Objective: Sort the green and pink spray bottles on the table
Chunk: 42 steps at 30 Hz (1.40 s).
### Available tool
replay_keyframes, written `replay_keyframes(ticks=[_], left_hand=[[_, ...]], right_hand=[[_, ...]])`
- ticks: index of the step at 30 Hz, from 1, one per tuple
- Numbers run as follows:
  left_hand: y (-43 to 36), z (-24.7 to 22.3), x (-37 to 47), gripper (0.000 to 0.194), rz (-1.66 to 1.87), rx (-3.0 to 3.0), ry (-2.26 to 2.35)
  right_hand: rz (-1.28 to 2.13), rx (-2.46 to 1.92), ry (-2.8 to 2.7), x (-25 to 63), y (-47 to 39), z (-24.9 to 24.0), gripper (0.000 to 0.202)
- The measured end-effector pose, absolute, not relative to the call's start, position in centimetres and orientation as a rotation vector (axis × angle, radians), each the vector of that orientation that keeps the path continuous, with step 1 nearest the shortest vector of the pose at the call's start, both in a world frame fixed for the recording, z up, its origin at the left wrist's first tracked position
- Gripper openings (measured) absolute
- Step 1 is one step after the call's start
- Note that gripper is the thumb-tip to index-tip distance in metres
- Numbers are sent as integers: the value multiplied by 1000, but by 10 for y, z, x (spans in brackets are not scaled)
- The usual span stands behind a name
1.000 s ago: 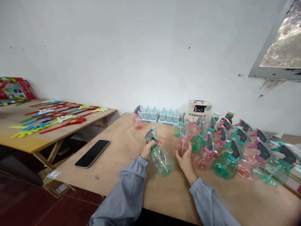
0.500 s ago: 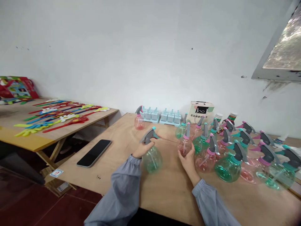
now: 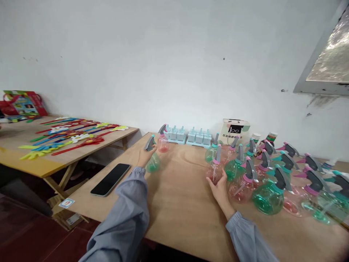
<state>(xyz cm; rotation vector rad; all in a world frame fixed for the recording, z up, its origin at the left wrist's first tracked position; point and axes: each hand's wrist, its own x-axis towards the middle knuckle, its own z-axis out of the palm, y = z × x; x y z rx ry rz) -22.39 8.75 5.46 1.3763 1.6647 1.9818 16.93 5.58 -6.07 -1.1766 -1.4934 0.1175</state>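
Note:
My left hand [image 3: 145,155] is closed around the neck of a green spray bottle [image 3: 153,163] with a grey trigger head, at the left part of the table. Just behind that bottle stands a pink spray bottle [image 3: 163,144]. With fingers curled round its round body, my right hand [image 3: 219,185] grips another pink spray bottle [image 3: 214,171] at the left end of a group. Beside it stand several more green and pink bottles, among them a pink one [image 3: 240,191] and a green one [image 3: 268,198].
A black phone [image 3: 110,180] lies near the wooden table's left edge. Pale blue ice-pop moulds [image 3: 176,134] and a printed box [image 3: 233,133] stand by the wall. Colourful hand-shaped clappers [image 3: 79,137] cover part of a second table on the left.
My left hand has carried the green spray bottle left and away from me, close to the lone pink bottle. My right hand stays on its pink bottle.

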Motion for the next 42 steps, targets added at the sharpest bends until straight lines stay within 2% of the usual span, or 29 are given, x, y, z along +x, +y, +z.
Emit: replay_keyframes(ticks=[4,17,19,22,24,27,29,30,32,35,39,42], left_hand=[[117,62,-224,22,1971,1393,1656],[144,66,-223,26,1939,1407,1745],[141,67,-220,37,1953,1399,1755],[128,68,-218,73,2048,1357,1795],[112,67,-214,92,2239,1333,1807],[80,58,-196,95,2552,1367,1732],[58,50,-171,91,2573,1653,1513],[49,46,-155,88,2458,1896,1329],[34,38,-119,91,1936,2215,1072],[24,30,-72,102,1517,2085,948],[25,22,-47,80,1393,1839,882],[29,19,-53,73,1502,1705,856]], right_hand=[[106,-1234,-1489,167,52,-63,99],[127,-1179,-1472,157,44,-65,86],[213,-1160,-1472,155,43,-65,86],[374,-1148,-1476,153,40,-65,85],[443,-1140,-1469,152,37,-65,84],[505,-1111,-1479,145,30,-64,84],[578,-1085,-1541,137,25,-63,84],[624,-1069,-1585,133,22,-63,85],[711,-1031,-1677,125,17,-62,88],[771,-976,-1761,117,12,-64,91],[748,-894,-1816,119,10,-64,90],[580,-901,-1715,124,24,-52,72]])
